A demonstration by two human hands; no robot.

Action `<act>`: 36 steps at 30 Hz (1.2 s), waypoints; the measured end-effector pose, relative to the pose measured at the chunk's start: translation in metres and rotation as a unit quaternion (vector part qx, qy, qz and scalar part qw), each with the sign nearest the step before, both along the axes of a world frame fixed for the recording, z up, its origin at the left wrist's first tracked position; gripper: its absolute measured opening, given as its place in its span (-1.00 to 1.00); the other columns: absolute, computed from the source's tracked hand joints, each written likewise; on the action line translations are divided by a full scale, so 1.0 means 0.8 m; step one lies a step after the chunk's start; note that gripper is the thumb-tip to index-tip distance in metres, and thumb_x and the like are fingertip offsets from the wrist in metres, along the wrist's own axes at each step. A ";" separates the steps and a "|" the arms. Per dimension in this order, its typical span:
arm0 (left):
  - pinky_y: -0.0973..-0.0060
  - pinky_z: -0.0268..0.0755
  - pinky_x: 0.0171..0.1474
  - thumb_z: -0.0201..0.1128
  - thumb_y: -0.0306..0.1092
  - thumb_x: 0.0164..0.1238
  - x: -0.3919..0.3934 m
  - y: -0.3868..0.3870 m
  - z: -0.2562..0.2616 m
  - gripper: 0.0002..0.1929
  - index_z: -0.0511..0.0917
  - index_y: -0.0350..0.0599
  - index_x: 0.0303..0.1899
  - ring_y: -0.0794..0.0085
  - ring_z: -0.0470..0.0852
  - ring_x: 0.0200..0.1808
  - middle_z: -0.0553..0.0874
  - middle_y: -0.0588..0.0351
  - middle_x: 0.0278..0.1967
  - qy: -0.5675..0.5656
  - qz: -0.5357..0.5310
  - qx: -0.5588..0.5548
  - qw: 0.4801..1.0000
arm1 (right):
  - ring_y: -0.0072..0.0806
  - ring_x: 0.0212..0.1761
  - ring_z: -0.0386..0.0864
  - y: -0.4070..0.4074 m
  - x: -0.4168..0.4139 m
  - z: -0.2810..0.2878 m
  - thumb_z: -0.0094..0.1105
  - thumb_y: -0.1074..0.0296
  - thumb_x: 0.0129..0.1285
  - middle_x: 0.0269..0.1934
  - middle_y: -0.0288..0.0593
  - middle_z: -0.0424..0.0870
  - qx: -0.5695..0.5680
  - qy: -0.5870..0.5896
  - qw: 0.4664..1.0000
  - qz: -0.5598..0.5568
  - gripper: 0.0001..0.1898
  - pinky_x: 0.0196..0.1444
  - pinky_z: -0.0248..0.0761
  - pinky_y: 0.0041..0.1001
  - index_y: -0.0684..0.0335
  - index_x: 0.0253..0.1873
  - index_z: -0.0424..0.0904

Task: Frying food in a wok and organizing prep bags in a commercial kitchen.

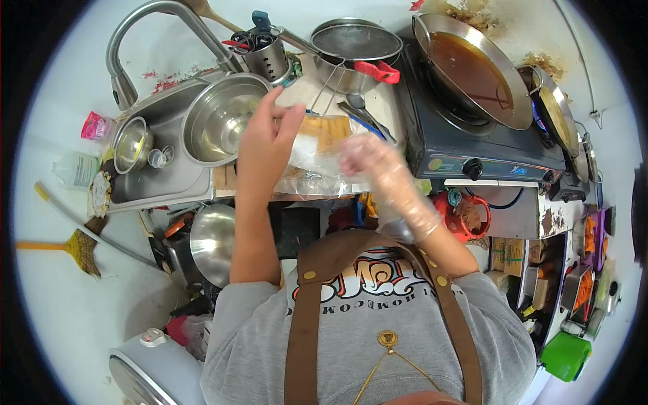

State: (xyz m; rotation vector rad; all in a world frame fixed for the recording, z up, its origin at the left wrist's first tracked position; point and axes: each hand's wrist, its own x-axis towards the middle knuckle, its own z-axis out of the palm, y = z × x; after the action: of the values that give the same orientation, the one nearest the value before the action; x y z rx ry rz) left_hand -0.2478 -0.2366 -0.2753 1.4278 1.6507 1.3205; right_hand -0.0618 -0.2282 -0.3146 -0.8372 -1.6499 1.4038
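My bare left hand [271, 136] is raised beside the large steel bowl [195, 121], its fingers apart and nothing seen in it. My right hand [372, 159] wears a clear plastic glove and is blurred, its fingers curled; whether it holds anything cannot be told. Between and beyond my hands, golden-brown food pieces [334, 129] lie in or on clear plastic [309, 157] on the counter. Tongs or a similar metal utensil [372, 121] and a blue-edged item lie just past them.
A gas stove [445, 152] on the right bears a wok of brown liquid [473, 71] and another pan [554, 114] over a blue flame. Behind the food stand a steel pot with a strainer [354, 40] and a utensil holder [268, 61]. A sink [172, 182] with a faucet [119, 55] lies left.
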 end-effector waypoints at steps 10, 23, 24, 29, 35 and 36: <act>0.46 0.52 -0.24 -0.10 -0.32 0.33 -0.039 -0.094 -0.132 -0.73 0.39 -0.28 -0.06 0.21 0.62 -0.28 0.60 -0.12 -0.21 -0.423 -0.047 -0.214 0.879 | -0.07 -0.37 0.52 0.018 -0.052 -0.034 0.01 0.47 -0.04 -0.43 0.07 0.54 0.377 -0.361 0.852 0.040 -0.72 -0.31 0.37 -0.22 0.18 -0.14 0.44; 0.18 0.20 0.16 -0.24 0.20 0.20 0.067 -0.043 -0.175 -0.32 0.15 -0.16 0.20 0.05 0.30 0.16 0.31 -0.08 0.16 -0.836 -0.330 -0.006 0.438 | -0.13 0.08 0.37 -0.052 0.024 0.068 0.00 0.36 0.04 -0.13 0.02 0.49 0.373 -0.363 0.817 0.247 -0.71 0.21 0.14 -0.26 0.21 -0.08 0.42; 0.18 0.21 0.16 -0.23 0.20 0.20 0.064 -0.032 -0.174 -0.31 0.15 -0.15 0.20 0.05 0.30 0.16 0.31 -0.08 0.16 -0.837 -0.327 -0.011 0.439 | -0.12 0.12 0.33 -0.052 0.031 0.079 0.01 0.34 0.11 -0.02 -0.02 0.45 0.316 -0.388 0.808 0.312 -0.68 0.24 0.11 -0.28 0.21 -0.01 0.42; 0.19 0.22 0.15 -0.19 0.20 0.18 0.079 -0.041 -0.169 -0.31 0.14 -0.15 0.21 0.08 0.31 0.15 0.31 -0.07 0.16 -0.834 -0.317 -0.029 0.450 | -0.15 0.23 0.22 -0.052 0.073 0.073 -0.14 0.13 0.29 0.16 0.05 0.30 0.205 -0.400 0.849 0.278 -0.55 0.27 0.04 -0.30 0.31 0.16 0.29; 0.21 0.23 0.14 -0.15 0.20 0.16 0.099 -0.015 -0.165 -0.30 0.13 -0.14 0.21 0.11 0.32 0.14 0.30 -0.06 0.16 -0.827 -0.312 -0.040 0.465 | -0.26 0.22 0.23 -0.070 0.067 0.044 0.00 0.21 0.18 0.20 0.03 0.24 -0.259 -0.025 0.948 0.183 -0.48 0.27 0.04 -0.37 0.40 0.19 0.25; 0.21 0.23 0.14 -0.14 0.19 0.15 0.086 -0.072 -0.161 -0.30 0.13 -0.13 0.21 0.11 0.32 0.14 0.30 -0.06 0.16 -0.825 -0.319 -0.055 0.463 | -0.29 0.15 0.31 -0.075 0.062 0.052 0.02 0.34 0.15 0.14 0.02 0.31 -0.350 0.004 0.932 0.097 -0.50 0.24 0.10 -0.40 0.41 0.19 0.23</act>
State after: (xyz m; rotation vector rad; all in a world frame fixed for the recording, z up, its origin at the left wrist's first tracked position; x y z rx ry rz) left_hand -0.1787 -0.2939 -0.4042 0.0427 -0.2060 1.1535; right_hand -0.0124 -0.2883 -0.2732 -1.0652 -1.2378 2.1888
